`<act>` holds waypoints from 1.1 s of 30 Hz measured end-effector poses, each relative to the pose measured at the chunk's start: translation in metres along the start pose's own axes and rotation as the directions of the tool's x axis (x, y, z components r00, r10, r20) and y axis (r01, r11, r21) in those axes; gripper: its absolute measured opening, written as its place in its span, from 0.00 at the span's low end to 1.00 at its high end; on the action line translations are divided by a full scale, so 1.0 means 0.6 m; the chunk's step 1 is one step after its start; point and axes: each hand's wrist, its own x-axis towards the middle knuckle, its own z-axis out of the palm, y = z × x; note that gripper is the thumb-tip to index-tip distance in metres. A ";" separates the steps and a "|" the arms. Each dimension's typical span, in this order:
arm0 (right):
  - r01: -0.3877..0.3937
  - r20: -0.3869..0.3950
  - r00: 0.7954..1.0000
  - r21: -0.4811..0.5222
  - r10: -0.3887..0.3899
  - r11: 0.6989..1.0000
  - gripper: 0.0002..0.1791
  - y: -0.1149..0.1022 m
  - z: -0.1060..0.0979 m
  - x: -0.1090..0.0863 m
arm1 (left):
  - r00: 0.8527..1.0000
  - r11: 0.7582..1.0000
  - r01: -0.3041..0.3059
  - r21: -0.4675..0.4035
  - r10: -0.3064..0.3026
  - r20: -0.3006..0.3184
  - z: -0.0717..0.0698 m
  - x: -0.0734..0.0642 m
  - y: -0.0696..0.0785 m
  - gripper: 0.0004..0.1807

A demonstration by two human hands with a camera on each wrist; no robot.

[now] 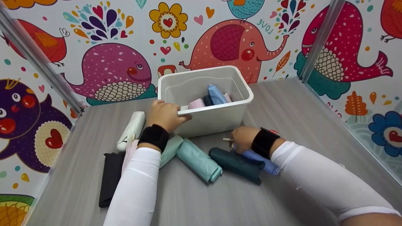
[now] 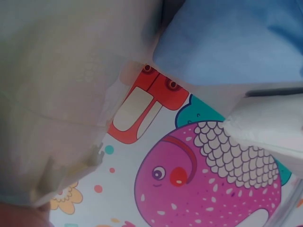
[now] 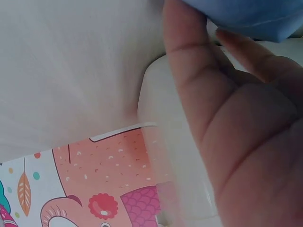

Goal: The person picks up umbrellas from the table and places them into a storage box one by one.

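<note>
My left hand point(image 1: 166, 116) grips the front left corner of a white plastic bin point(image 1: 213, 121), its thumb along the front. My right hand point(image 1: 243, 138) is low by the bin's front right, its fingers curled round the end of a folded blue umbrella point(image 1: 270, 165); a pale strip pokes out beside the fingers. In the right wrist view the fingers point(image 3: 189, 61) meet the blue fabric point(image 3: 255, 19) beside the bin. A dark teal folded umbrella point(image 1: 235, 164) lies against the blue one, with a light teal one point(image 1: 199, 161) left of it.
Inside the bin sit a pink roll point(image 1: 196, 104), a dark one and a blue one point(image 1: 216, 94). Left on the grey table point(image 1: 194, 207) lie pale green point(image 1: 171, 150), pink, white point(image 1: 134, 125) and black point(image 1: 110, 179) folded umbrellas. Cartoon-printed walls point(image 1: 176, 53) stand behind and beside.
</note>
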 end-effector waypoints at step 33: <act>0.075 -0.098 0.993 0.063 -0.068 0.995 0.09 -0.005 -0.140 -0.080 | 1.000 1.000 0.002 -0.005 -0.002 -0.011 0.002 0.002 0.001 0.28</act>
